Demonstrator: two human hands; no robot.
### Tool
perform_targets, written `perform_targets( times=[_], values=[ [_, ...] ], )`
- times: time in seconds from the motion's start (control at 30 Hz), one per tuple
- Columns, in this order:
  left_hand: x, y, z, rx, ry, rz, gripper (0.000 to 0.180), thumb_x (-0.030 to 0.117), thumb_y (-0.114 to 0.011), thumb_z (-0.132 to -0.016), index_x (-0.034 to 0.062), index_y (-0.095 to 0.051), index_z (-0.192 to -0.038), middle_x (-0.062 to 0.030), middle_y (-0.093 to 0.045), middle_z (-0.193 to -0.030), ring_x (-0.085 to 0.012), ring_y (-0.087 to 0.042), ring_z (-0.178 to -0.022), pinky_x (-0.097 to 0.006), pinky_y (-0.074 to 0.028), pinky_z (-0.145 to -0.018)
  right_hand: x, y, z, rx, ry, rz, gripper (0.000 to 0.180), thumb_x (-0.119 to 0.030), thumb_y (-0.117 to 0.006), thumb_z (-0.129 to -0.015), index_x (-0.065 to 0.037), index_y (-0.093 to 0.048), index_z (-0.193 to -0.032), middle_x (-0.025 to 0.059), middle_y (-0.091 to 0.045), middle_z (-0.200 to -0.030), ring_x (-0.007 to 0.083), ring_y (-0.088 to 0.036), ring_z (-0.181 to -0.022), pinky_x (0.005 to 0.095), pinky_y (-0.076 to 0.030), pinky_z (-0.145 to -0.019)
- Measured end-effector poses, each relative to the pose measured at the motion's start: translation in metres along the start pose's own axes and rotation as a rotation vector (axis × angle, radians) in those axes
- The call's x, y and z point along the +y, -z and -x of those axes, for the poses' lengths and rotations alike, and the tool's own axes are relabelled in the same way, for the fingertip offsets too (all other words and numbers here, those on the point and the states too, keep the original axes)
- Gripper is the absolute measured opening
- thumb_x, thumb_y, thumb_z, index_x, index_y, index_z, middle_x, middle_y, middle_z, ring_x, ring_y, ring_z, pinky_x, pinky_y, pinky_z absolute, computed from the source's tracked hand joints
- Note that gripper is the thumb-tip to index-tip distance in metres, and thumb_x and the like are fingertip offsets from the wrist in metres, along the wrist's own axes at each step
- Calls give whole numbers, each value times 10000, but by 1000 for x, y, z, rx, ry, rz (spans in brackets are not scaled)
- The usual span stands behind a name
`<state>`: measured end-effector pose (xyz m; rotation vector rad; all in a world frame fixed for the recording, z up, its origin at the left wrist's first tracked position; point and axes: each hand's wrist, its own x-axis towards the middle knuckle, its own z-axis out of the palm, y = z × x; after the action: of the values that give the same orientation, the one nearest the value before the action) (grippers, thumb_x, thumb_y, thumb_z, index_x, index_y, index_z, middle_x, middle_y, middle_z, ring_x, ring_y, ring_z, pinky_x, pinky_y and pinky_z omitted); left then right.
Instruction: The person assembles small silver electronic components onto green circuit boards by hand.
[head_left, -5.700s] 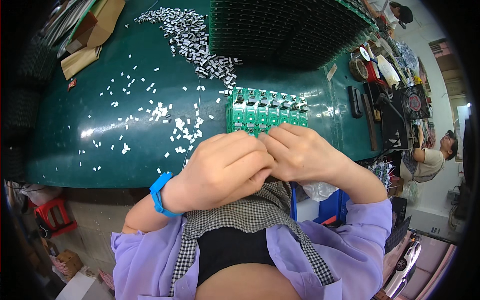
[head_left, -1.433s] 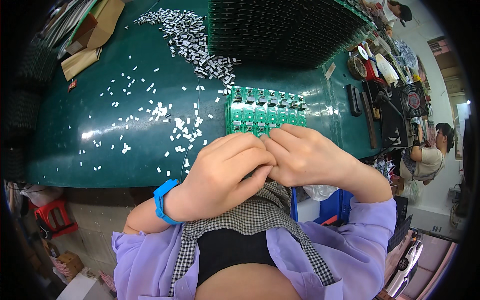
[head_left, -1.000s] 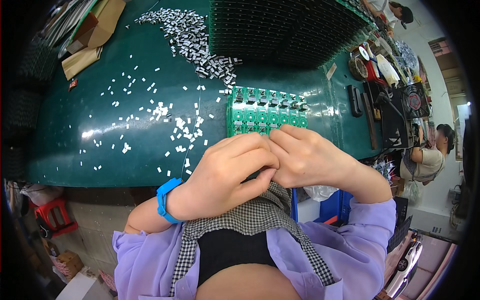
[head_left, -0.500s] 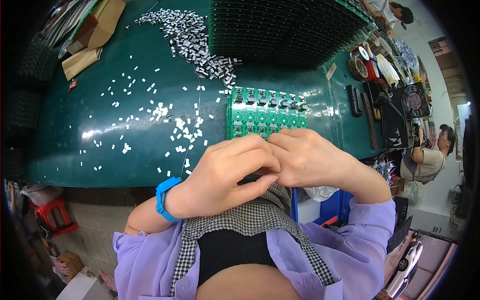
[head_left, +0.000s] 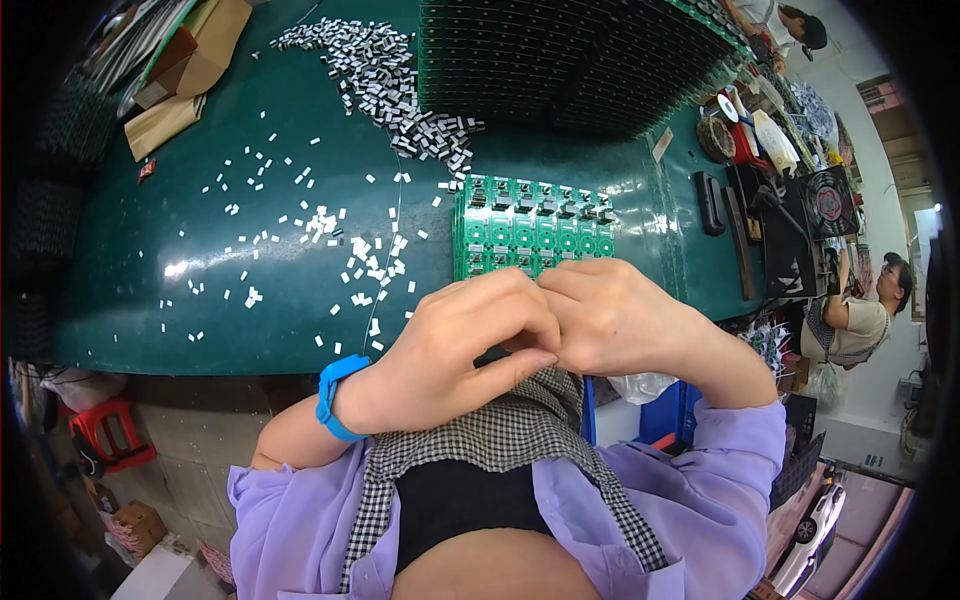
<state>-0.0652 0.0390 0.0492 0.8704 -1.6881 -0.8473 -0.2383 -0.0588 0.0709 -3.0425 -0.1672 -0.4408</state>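
My left hand and my right hand meet at the table's front edge, knuckles touching. Both have their fingers curled inward; whatever they pinch is hidden behind them. A blue wrist strap with a thin cord is on my left wrist. Just beyond the hands lies a stack of green circuit board panels, its near edge covered by my fingers. The panels carry rows of small boards with black and silver parts. To their left, small white pieces are scattered on the green table top.
A heap of small white and black parts lies behind the panels. Tall racks of stacked boards stand at the back. Folded cardboard is at the far left. A black fan stands right; another person is beyond it.
My left wrist with its blue strap has shifted slightly to the right. The two hands stay pressed together in the same place, and the panels look unmoved.
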Motion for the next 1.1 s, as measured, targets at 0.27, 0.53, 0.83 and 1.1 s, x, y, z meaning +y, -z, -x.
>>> perform_targets(
  times=[0.27,0.53,0.83,1.1],
  values=[
    [-1,-1,1,4,-14,2,196,-25,-718,-738,4,-642,-916,-93,-584,-882,-194,-572,-764,-291,-472,-648,2,0,2,-17,6,-16,156,-129,-651,-616,-23,-613,-724,31,-505,-644,165,-577,-615,306,-499,-513],
    [3,-5,-1,55,72,66,155,-21,-726,-736,3,-647,-866,-93,-585,-868,-177,-576,-746,-272,-477,-620,0,-3,1,46,-1,58,141,-127,-633,-574,-29,-597,-670,24,-492,-634,160,-563,-616,290,-480,-521],
    [3,-6,-3,56,31,-13,152,-57,-690,-715,-5,-653,-853,-80,-598,-808,-150,-578,-658,-259,-469,-569,2,-13,5,134,80,192,108,-143,-576,-510,-75,-504,-555,6,-435,-594,146,-504,-581,272,-428,-528],
    [3,-4,-3,48,-40,-94,165,-55,-707,-703,8,-665,-850,-86,-629,-811,-184,-610,-669,-274,-484,-574,3,-9,6,109,78,64,109,-154,-604,-523,-89,-527,-566,21,-468,-620,164,-533,-597,290,-460,-518]
  ],
)
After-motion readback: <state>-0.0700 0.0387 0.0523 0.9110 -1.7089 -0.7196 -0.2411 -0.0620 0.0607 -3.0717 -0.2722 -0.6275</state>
